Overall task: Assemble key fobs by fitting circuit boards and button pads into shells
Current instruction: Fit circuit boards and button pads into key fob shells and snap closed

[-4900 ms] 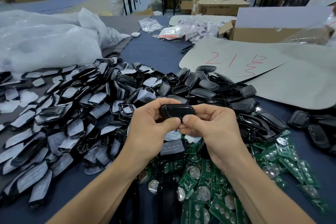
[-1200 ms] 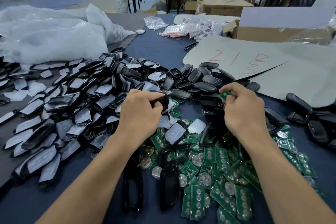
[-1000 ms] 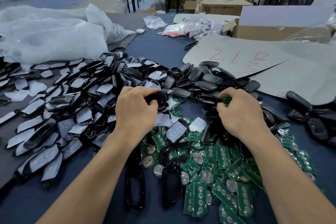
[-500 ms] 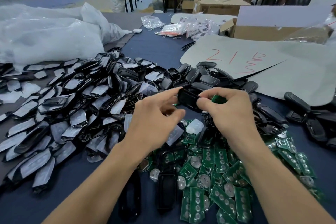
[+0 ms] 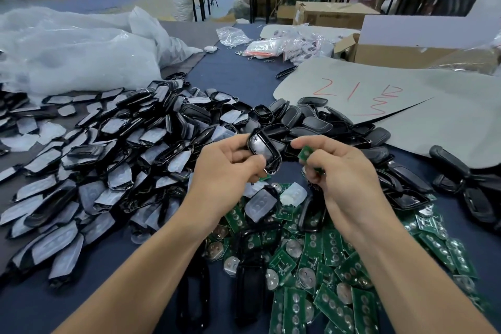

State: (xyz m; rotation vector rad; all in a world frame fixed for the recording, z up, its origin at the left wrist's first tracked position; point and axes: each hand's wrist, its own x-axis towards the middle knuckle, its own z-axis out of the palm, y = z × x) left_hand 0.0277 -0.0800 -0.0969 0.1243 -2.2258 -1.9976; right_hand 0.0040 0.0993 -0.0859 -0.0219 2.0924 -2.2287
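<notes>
Our left hand (image 5: 230,163) grips a black key fob shell (image 5: 264,150) with curled fingers; our right hand (image 5: 344,171) pinches a green circuit board (image 5: 306,154) just beside it.

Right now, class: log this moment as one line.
left hand: holds black shell | right hand: pinches green board | stage: board not yet fitted

Both bare forearms enter from the bottom edge and converge at frame centre, with the hands side by side and not touching. Left hand (image 5: 226,164) curls thumb and fingers round a black key fob shell (image 5: 264,149). Right hand (image 5: 345,171) pinches a green circuit board (image 5: 305,153) at its fingertips.
</notes>
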